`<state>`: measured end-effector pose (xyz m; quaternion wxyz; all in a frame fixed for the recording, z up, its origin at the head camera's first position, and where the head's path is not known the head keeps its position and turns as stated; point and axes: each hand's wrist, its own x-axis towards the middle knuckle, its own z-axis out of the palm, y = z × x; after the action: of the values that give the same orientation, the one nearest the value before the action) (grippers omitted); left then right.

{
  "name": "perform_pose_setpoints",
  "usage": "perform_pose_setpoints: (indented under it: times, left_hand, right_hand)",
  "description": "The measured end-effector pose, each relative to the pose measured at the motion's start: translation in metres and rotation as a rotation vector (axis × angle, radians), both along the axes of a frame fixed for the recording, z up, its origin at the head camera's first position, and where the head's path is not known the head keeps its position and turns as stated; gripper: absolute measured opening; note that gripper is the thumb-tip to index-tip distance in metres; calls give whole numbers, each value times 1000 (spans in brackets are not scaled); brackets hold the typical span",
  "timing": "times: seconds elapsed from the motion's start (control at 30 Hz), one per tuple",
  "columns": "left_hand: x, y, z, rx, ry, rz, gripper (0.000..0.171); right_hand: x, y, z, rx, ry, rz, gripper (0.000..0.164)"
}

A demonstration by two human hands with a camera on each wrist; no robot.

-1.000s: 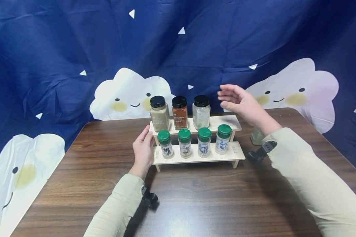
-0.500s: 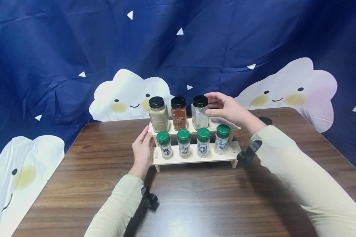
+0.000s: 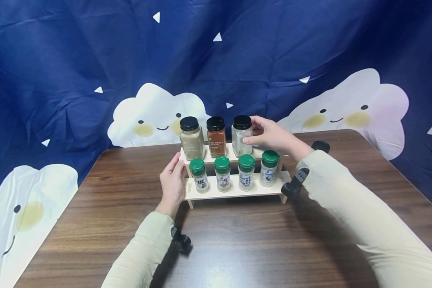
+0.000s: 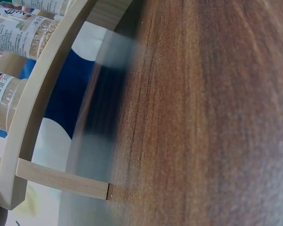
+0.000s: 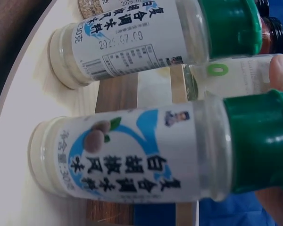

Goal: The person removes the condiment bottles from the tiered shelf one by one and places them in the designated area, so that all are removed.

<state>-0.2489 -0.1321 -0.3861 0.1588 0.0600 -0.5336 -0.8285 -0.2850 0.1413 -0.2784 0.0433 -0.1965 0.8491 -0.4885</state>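
A two-tier light wooden rack (image 3: pixel 237 193) stands on the table. On its upper tier are a beige spice jar (image 3: pixel 193 142), a red sweet pepper jar (image 3: pixel 217 142) and a clear jar of pale contents (image 3: pixel 239 140), all with black lids. Several green-capped spice shakers (image 3: pixel 223 176) line the lower tier. My right hand (image 3: pixel 273 138) holds the pale jar from its right side, thumb across the front and fingers behind. In the right wrist view that jar (image 5: pixel 240 77) shows behind two shakers. My left hand (image 3: pixel 172 182) rests against the rack's left end, fingers fairly straight.
Behind my right wrist, a black lid (image 3: pixel 321 146) shows; the rest of that jar is hidden by the arm. The brown wooden table (image 3: pixel 93 224) ends at a blue curtain (image 3: pixel 216 60) with white clouds.
My right hand has moved left and down from beyond the rack's upper right end and taken hold of the pale jar. The left hand stays at the rack's left end.
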Motion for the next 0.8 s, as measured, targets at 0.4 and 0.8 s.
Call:
perform_pose_setpoints:
  times: [0.4, 0.8]
  left_hand:
    - [0, 0, 1, 2, -3, -2, 38]
    - [0, -1, 0, 2, -4, 1, 38]
  right_hand:
    - [-3, -1, -3, 34, 14, 1, 44]
    - [1, -6, 3, 28, -40, -29, 44]
